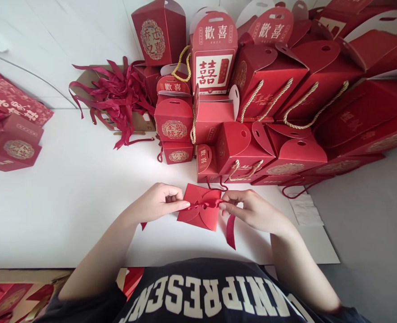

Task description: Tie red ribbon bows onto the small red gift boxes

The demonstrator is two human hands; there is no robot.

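A small red gift box (198, 218) with curved, petal-like top flaps sits on the white table in front of me. Across its top runs a dark red ribbon (203, 204), knotted or looped near the middle. My left hand (163, 200) pinches the ribbon at the box's left edge between thumb and fingers. On the right edge, my right hand (242, 205) pinches the other side of the ribbon. One ribbon tail hangs down below my right hand, and a short end shows below my left. The exact form of the knot is too small to tell.
Stacked red gift boxes (245, 148), several with gold rope handles, fill the back right. A cardboard box (84, 83) heaped with loose ribbons (120, 96) stands behind. More red boxes (16, 141) lie at the left. White tissues (304, 208) lie near the table's (84, 215) right edge.
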